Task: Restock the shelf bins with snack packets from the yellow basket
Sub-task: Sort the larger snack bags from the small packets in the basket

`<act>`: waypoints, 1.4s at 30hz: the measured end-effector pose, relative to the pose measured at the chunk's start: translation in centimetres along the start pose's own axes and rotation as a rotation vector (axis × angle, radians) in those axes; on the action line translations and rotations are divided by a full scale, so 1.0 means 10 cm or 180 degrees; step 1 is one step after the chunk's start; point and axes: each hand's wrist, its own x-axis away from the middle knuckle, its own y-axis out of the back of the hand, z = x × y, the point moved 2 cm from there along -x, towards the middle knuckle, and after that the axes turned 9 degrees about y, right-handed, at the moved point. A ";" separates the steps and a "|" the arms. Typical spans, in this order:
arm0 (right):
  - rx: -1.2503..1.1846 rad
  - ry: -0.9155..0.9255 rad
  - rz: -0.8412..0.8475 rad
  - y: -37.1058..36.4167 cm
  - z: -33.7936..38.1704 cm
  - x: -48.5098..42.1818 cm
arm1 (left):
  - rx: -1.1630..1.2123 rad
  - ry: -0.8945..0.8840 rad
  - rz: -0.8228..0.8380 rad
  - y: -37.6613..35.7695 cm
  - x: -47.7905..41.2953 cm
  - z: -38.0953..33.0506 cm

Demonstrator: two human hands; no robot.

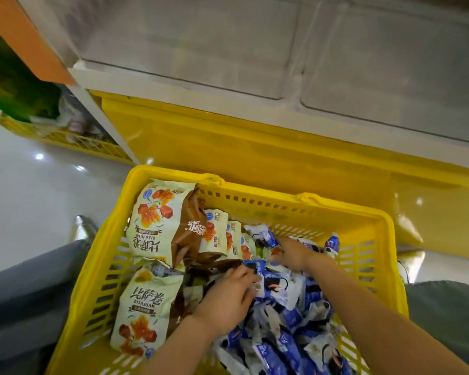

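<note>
inside yellow basket (385, 231), blue-white snack packets (290, 315)

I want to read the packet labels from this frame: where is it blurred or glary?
Head view: the clear shelf bins up top are smeared by blur; bright spots glare on the glossy floor; the yellow basket rim bows from the wide lens; the cream packets keep legible print, the blue packets softer.

Both bare forearms are reaching fwd & down. L hand (228, 296) is curling fingers downward, grip unclear; R hand (293, 254) is stretching fingers leftward, palm down.
</note>
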 end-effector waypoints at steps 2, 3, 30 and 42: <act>0.0251 -0.0163 0.0047 0.04 0.02 -0.02 | 0.0017 -0.0001 -0.0090 0.00 0.05 -0.01; 0.0331 -0.0235 0.0027 0.05 0.03 -0.01 | 0.0023 0.0009 -0.0103 0.00 0.06 -0.01; -0.2256 0.1434 -0.2035 0.23 1.05 1.84 | 0.2809 0.0339 -0.0753 0.97 0.57 -0.57; -0.2084 0.1413 -0.1225 -0.41 1.63 1.75 | 0.1405 0.0454 -0.1900 1.33 1.22 -0.11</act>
